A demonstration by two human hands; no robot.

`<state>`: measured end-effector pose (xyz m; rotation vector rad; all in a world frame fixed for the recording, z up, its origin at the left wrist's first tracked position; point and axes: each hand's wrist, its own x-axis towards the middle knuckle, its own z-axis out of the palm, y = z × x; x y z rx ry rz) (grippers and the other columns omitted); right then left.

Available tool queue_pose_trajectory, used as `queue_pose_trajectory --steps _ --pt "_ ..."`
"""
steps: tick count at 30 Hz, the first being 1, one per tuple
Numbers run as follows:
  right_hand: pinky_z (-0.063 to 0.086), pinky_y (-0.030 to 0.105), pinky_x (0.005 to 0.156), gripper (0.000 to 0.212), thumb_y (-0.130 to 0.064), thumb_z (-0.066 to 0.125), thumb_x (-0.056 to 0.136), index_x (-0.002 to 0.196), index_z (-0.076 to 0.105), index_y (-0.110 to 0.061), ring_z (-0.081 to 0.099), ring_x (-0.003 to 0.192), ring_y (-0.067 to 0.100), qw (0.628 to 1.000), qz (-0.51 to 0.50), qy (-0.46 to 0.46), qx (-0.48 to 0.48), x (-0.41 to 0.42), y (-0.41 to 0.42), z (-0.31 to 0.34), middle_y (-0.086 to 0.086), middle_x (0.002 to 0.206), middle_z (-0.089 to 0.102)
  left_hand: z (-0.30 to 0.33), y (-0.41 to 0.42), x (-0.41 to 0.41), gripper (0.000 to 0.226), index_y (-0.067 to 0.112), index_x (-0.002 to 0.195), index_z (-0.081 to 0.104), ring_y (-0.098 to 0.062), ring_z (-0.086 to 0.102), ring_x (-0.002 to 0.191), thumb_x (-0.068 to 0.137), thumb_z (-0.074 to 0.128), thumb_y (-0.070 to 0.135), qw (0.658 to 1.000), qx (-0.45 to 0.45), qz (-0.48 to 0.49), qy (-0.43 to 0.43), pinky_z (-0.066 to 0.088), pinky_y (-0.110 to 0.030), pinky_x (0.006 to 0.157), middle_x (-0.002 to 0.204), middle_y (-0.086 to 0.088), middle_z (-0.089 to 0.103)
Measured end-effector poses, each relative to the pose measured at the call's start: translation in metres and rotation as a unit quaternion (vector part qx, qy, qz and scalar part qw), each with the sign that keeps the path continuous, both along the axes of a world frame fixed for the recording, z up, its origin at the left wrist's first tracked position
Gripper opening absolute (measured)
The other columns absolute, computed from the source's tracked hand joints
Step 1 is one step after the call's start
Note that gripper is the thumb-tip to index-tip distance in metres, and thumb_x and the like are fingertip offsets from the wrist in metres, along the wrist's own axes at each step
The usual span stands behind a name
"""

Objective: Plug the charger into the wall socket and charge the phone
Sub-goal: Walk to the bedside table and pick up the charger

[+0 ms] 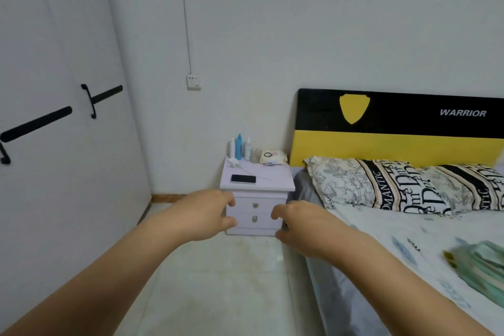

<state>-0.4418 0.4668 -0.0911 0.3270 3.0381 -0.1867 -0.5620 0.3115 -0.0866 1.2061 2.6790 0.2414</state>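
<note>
Both arms reach forward, bare hands empty. Left hand (208,213) has loosely curled fingers, thumb spread, nothing in it; it overlaps the left front edge of the nightstand (275,184) in view, contact cannot be told. Right hand (296,226) is the same — fingers half curled, open, holding nothing, in front of the nightstand's lower right corner.

Phone (243,179) lies flat, screen dark, on the nightstand top near the front left, lying crosswise. Charger (233,163) — a small white shape at the back left of the top, too small to be sure — with a thin white cable (255,173) running diagonally across the top behind the phone. Not plugged into anything visible.

Wall socket (193,82) is on the white wall above and left of the nightstand, well apart from both hands, a thin cord (185,13) running up the wall from it. Its slots look unoccupied.

Back of the nightstand top: bottles (239,146), one blue, and a pack of wipes (272,157). Two drawers with small knobs below.

Bed (409,240) on the right just beside the nightstand, patterned pillows (368,185), black-and-yellow headboard (395,128). White wardrobe doors (54,117) with black handles on the left.
</note>
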Motion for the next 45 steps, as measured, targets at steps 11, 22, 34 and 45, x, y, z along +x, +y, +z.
queue_pose_trajectory --steps 11,22,34,45 --pt "0.047 0.033 0.088 0.038 -0.027 0.049 0.09 0.126 0.052 -0.014 0.055 0.114 0.028 0.999 -0.02 -0.047 -0.018 -0.092 0.064 -0.006 0.009 0.127 0.059 -0.016 0.071 -0.101 0.046 0.023 0.123 0.047 -0.021 0.053 0.11 0.084 0.05 0.046 0.998 -0.053 -0.024 -0.027 0.045 -0.034 0.094 0.126 -0.001 0.055" --pt "0.045 0.03 0.083 0.038 -0.027 0.046 0.094 0.129 0.05 -0.013 0.055 0.115 0.026 0.997 0.005 -0.081 0.003 -0.197 0.166 0.013 0.01 0.13 0.057 0.0 0.175 -0.184 0.04 0.022 0.119 0.05 -0.021 0.053 0.106 0.085 0.048 0.044 0.999 -0.038 0.011 -0.004 0.04 -0.029 0.082 0.122 -0.003 0.057" --pt "0.047 0.033 0.087 0.035 -0.027 0.046 0.094 0.127 0.051 -0.016 0.056 0.113 0.026 0.997 0.027 -0.074 -0.009 -0.326 0.222 0.007 0.009 0.128 0.057 -0.006 0.233 -0.302 0.043 0.022 0.123 0.048 -0.019 0.05 0.112 0.086 0.047 0.044 0.998 -0.037 0.029 -0.033 0.035 -0.026 0.085 0.128 -0.002 0.054" --pt "0.044 0.038 0.093 0.036 -0.031 0.046 0.094 0.127 0.051 -0.019 0.052 0.116 0.029 0.999 0.029 -0.02 -0.02 -0.476 0.245 0.006 0.008 0.13 0.056 0.005 0.259 -0.448 0.041 0.018 0.124 0.046 -0.018 0.05 0.111 0.089 0.047 0.039 0.999 -0.025 0.036 -0.031 0.038 -0.026 0.088 0.128 -0.002 0.054"
